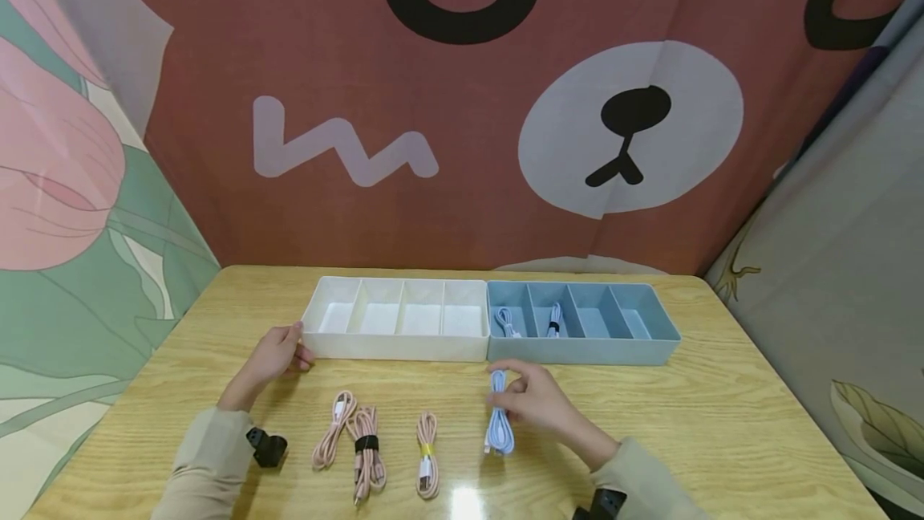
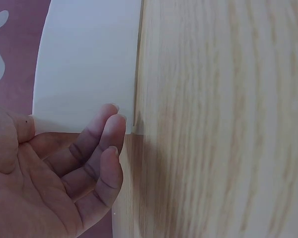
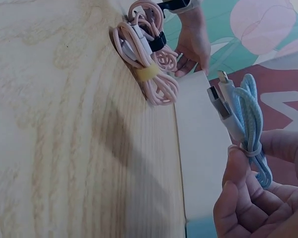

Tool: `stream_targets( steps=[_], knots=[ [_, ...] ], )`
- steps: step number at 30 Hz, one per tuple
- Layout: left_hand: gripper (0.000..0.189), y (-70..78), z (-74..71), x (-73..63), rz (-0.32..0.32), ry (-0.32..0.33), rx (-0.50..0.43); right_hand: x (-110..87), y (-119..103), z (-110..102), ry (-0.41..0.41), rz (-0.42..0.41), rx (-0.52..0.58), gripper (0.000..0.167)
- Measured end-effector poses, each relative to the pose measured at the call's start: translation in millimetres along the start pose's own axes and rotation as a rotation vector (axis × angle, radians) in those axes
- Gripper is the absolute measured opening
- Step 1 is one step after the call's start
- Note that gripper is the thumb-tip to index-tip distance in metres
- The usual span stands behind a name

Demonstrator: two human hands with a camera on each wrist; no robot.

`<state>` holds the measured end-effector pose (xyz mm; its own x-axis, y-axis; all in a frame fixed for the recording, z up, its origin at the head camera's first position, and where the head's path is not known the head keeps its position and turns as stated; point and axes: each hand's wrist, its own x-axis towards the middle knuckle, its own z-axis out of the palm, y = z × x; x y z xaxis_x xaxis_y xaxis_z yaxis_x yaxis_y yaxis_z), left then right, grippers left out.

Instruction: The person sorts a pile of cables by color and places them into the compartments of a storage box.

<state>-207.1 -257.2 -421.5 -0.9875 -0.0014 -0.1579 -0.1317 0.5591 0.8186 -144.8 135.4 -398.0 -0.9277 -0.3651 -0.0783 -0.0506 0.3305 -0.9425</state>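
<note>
A light-blue braided charging cable point(image 1: 500, 416), coiled and tied, hangs from my right hand point(image 1: 537, 400). The thumb and fingers pinch it at the tie, and both its plugs show in the right wrist view. It is in front of the blue divided box point(image 1: 592, 351). My left hand point(image 1: 277, 355) touches the left end of the white divided box point(image 1: 397, 347), its fingers loosely bent at the corner. Two light-blue cables lie in the blue box: one point(image 1: 507, 322) in the first compartment from the left, another point(image 1: 554, 319) with a black strap in the second.
On the table point(image 1: 722, 424) lie three coiled pink cables: one at left point(image 1: 334, 430), one with a black strap point(image 1: 368, 464), one with a yellow tie point(image 1: 427, 456). The two boxes stand end to end near the back edge, before a printed curtain point(image 1: 469, 215).
</note>
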Motion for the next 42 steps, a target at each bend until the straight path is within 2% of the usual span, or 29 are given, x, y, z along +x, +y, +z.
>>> stream_targets(
  steps=[14,26,42],
  knots=[
    [0.054,-1.3,1.1,-0.2,-0.003,0.002,-0.01,3.9,7,-14,0.012,0.003,0.013,0.044],
    [0.053,-2.4,1.3,1.1,0.005,0.003,-0.018,2.6,1,-28,0.041,-0.012,0.004,0.045],
    [0.055,-3.5,-0.3,2.1,0.012,0.002,-0.003,2.5,-3,-50,0.062,-0.025,-0.09,0.043]
  ],
)
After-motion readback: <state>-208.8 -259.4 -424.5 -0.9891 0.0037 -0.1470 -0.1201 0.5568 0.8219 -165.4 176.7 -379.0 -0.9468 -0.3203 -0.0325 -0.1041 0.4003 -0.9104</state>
